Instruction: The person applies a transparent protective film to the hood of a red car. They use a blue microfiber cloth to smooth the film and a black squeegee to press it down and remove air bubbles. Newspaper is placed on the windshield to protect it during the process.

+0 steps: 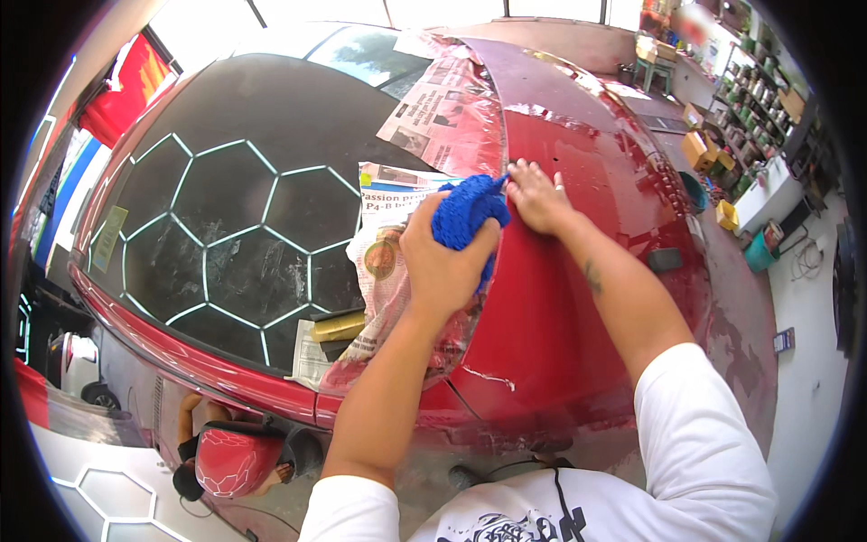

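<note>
Within left hand, bunched blue cloth.

Passage runs over the red panel between the forearms; newspaper obstructs leftward.

Head-worn fisheye, looking down and forward past wearer's forearms onto red car, close; edges bent.

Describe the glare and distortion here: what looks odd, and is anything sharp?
In the head view, bright hexagon lines, apparently reflections, gleam on the dark panel; in the head view, the windows are washed out; in the head view, the red car bows, likely from fisheye distortion, while the blue cloth shows its texture.
</note>
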Motion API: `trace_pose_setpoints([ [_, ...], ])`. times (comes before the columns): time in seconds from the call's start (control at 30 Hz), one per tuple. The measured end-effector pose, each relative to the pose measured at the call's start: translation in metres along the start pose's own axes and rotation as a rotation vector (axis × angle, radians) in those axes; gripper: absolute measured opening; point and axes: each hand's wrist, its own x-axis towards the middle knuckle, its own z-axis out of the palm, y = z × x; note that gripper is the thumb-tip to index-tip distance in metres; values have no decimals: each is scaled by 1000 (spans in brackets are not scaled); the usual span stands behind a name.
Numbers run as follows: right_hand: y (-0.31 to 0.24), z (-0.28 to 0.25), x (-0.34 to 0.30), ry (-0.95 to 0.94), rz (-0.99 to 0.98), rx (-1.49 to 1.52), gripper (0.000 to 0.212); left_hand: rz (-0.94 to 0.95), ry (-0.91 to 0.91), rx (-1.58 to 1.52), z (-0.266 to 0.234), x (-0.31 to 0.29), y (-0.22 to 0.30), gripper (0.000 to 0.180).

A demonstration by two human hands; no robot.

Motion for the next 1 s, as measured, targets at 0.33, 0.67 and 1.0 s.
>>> trace_pose_setpoints([
  [0.33,-131,15,-332,37,-250,77,64,35,15,-96,-1,-9,20,39],
  [0.67,-72,-7,-182,-1,-109,-60,66,-76,39,-184,-14,-6,17,35],
  [1.0,23,-12,108,-56,53,0,69,-95,90,-227,-30,1,42,39],
])
